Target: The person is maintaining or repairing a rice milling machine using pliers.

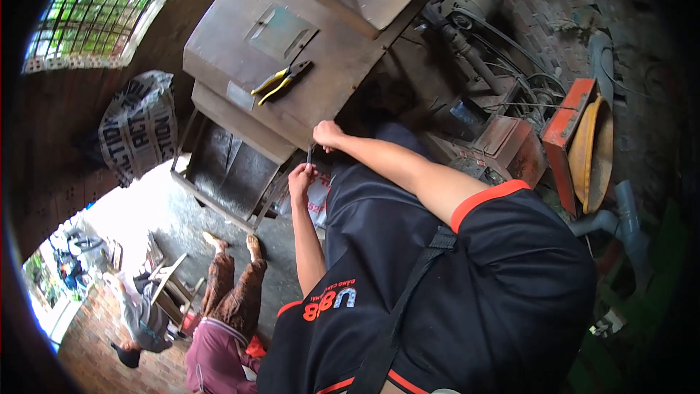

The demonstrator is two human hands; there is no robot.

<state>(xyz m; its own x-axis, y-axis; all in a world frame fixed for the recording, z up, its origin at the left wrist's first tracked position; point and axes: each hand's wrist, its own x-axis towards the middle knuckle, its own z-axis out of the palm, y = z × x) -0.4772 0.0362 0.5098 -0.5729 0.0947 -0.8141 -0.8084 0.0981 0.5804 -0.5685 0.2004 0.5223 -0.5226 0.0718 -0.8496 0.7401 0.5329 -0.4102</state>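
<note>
My right hand [328, 133] grips the top end of a thin dark metal rod [310, 154], right at the lower edge of a rusty sheet-metal machine housing [240, 58]. Just below, my left hand [300, 175] pinches the rod's lower end. What kind of tool the rod is cannot be made out. Both arms reach forward over my black shirt with orange trim. Yellow-handled pliers [281, 80] lie on the housing's sloped top, a little beyond my hands.
An open metal frame [219, 197] stands below the housing. A motor with belts and cables [474, 0], a red box [569, 124] and a grey pipe [627, 219] crowd the right. A printed sack [138, 124] hangs left. Two people [233, 284] [138, 314] are on the floor.
</note>
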